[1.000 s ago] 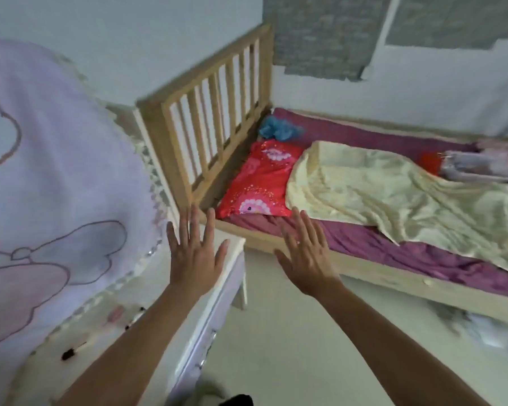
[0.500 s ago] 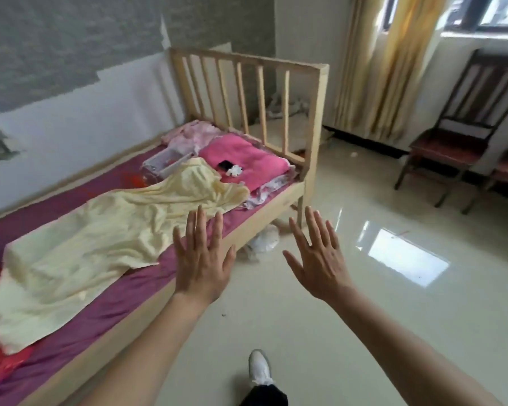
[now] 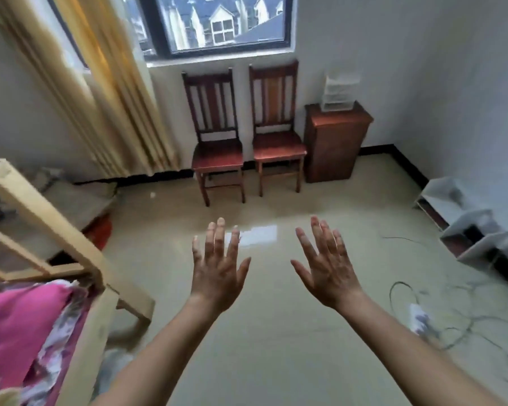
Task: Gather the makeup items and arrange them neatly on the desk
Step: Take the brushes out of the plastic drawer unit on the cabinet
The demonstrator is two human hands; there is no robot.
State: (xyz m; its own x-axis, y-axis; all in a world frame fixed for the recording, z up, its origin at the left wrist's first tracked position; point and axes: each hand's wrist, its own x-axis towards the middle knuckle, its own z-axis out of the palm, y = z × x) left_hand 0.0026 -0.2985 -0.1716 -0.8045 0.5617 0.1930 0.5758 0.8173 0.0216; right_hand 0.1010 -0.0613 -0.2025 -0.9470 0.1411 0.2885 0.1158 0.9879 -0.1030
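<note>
While outstretched, left hand [image 3: 217, 271], right hand [image 3: 326, 268]; two chairs [image 3: 217, 153] beyond

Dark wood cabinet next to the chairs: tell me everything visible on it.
The cabinet is a small upright box of glossy, dark reddish-brown wood with a plain front and a flat top; no handle shows. It stands on the floor against the white wall, close beside the right chair. A clear stacked tray unit sits on top.
</note>
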